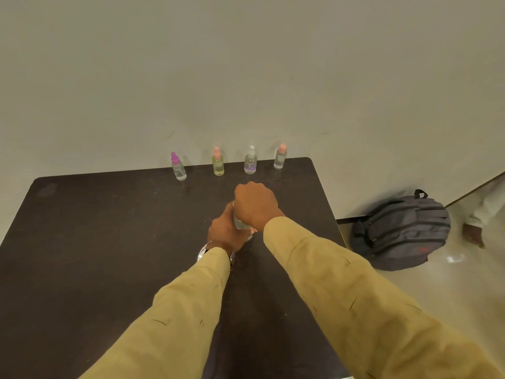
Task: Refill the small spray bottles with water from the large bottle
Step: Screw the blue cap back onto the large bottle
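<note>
Several small spray bottles stand in a row at the far edge of the dark table [109, 242]: one with a purple cap [178, 166], a yellowish one with a pink cap [218, 161], a clear one with a white cap [250, 160] and a clear one with a pink cap [280, 157]. Mid-table, the large clear bottle [240, 223] stands upright, mostly hidden by my hands. My left hand [225, 231] wraps around its body. My right hand [257, 205] is closed over its top, hiding the cap.
A grey backpack [401, 232] lies on the pale floor right of the table. Another person's hand and sleeve [474, 233] show at the far right. A plain wall rises directly behind the table.
</note>
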